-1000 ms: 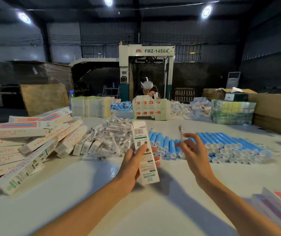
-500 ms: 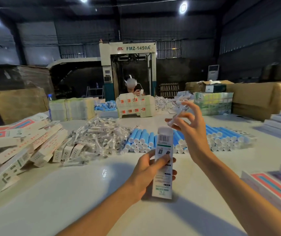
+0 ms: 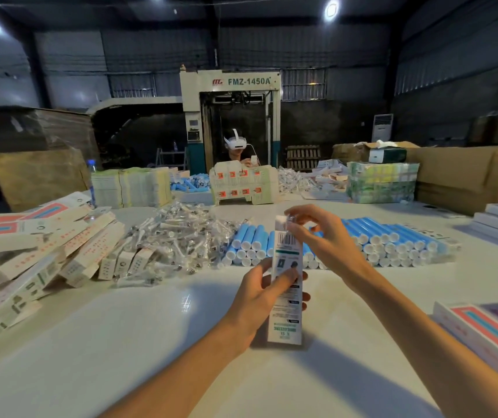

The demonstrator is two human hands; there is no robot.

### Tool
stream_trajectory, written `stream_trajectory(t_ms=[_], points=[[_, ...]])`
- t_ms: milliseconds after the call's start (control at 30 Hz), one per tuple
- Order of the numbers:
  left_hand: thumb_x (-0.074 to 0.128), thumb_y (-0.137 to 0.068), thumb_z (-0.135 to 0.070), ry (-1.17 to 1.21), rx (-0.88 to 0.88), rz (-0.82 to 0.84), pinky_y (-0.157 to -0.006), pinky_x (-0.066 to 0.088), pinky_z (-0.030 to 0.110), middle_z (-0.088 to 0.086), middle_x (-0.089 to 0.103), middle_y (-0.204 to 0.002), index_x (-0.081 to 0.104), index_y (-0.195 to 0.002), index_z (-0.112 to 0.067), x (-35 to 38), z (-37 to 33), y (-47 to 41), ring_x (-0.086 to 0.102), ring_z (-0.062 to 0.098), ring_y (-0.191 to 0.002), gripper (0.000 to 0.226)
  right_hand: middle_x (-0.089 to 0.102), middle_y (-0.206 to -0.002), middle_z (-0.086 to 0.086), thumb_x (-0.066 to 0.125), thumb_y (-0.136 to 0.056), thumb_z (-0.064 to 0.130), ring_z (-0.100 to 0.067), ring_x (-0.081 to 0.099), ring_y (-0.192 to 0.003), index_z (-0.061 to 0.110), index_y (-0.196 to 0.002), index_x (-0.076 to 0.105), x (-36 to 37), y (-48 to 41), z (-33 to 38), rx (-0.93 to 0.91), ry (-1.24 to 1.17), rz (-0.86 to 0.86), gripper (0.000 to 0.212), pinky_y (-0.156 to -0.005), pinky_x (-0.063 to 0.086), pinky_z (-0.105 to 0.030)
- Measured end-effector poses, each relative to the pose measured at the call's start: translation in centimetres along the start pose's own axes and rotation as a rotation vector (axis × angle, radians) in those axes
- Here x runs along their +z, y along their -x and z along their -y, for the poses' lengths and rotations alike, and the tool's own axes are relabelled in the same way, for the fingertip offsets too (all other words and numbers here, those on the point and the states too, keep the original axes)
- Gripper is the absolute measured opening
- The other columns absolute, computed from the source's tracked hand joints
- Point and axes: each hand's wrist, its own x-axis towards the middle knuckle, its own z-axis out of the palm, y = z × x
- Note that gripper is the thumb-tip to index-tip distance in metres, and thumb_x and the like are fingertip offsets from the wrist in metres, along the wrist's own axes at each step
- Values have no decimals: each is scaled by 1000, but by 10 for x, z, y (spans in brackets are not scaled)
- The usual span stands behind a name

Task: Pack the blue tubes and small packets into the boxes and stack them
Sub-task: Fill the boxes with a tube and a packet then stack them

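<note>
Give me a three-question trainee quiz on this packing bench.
1. True or false: the left hand holds the box upright.
2. What lies just left of the blue tubes? A) packet pile B) scissors C) tape roll
3. Fill in: the right hand pinches a small packet at the box's ____ end.
Key: 1 true; 2 A; 3 top.

Both forearms reach forward. The left hand (image 3: 264,294) grips an upright box (image 3: 285,325) mid-height; the right hand (image 3: 327,239), fingers curled, pinches a small packet (image 3: 290,221) at its top.
</note>
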Motion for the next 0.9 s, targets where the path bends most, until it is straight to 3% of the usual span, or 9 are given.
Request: stream_trajectory(t_ms=[133, 233, 367, 433, 533, 600, 733, 833, 900], points=[[70, -102, -23, 16, 14, -19, -85, 65, 49, 12, 78, -119, 60, -133, -13, -2, -1, -1, 77, 42, -101, 34, 49, -142, 11, 54, -104, 42, -10, 36, -135, 27, -127, 73, 4, 5, -5, -7, 147, 80, 33, -106, 37, -38], [68, -103, -20, 28, 23, -33, -86, 65, 50, 14, 78, -120, 59, -133, -11, -4, -2, -2, 76, 44, -102, 32, 45, -143, 11, 51, -104, 45, -9, 37, -137, 32, -132, 68, 3, 9, -4, -7, 60, 70, 36, -111, 40, -39], [65, -104, -18, 7, 40, -25, -88, 65, 51, 15, 77, -121, 58, -136, -10, -5, -3, -2, 75, 46, -104, 33, 43, -141, 11, 53, -100, 50, -9, 37, -136, 30, -119, 73, 6, 13, -4, 3, 45, 126, 35, -113, 39, -41], [64, -105, -19, 2, 45, -15, -88, 65, 51, 16, 76, -123, 57, -137, -11, -3, -3, -2, 75, 46, -104, 34, 40, -144, 10, 55, -99, 53, -9, 37, -138, 32, -125, 69, 10, 14, -3, 11, 25, 147, 36, -114, 38, -40], [65, -104, -18, 6, 53, -12, -86, 65, 51, 20, 74, -124, 58, -138, -13, -3, -2, -3, 75, 43, -107, 35, 42, -147, 11, 62, -99, 51, 0, 45, -135, 40, -149, 43, 14, 18, -4, 17, -86, 77, 54, -104, 45, -24], [69, -101, -16, -26, 94, -41, -85, 65, 49, 20, 74, -122, 52, -142, -21, -7, -3, -5, 75, 43, -105, 45, 51, -143, 12, 68, -98, 42, 4, 54, -125, 42, -151, 37, 18, 23, -4, 53, -202, 8, 61, -93, 52, -17], [75, -98, -10, -145, 249, -43, -95, 62, 46, -1, 73, -132, 32, -154, -47, -16, -7, -6, 74, 28, -114, 79, 71, -125, 2, 70, -98, 29, -17, 70, -112, 35, -143, 47, 25, 33, -9, 103, -416, 72, 51, -91, 61, -36], [74, -97, -17, -214, 280, -21, -101, 59, 52, -8, 67, -141, 32, -156, -55, -18, -11, -6, 71, 24, -123, 81, 72, -122, 3, 72, -98, 24, -20, 72, -109, 38, -145, 50, 27, 35, -8, 98, -405, 110, 54, -89, 62, -41], [70, -102, -10, -195, 264, 8, -102, 58, 58, -10, 66, -143, 31, -156, -57, -20, -12, -5, 69, 26, -126, 82, 71, -122, 6, 72, -98, 20, -18, 72, -108, 43, -147, 49, 30, 36, -6, 104, -398, 146, 59, -82, 63, -38]])
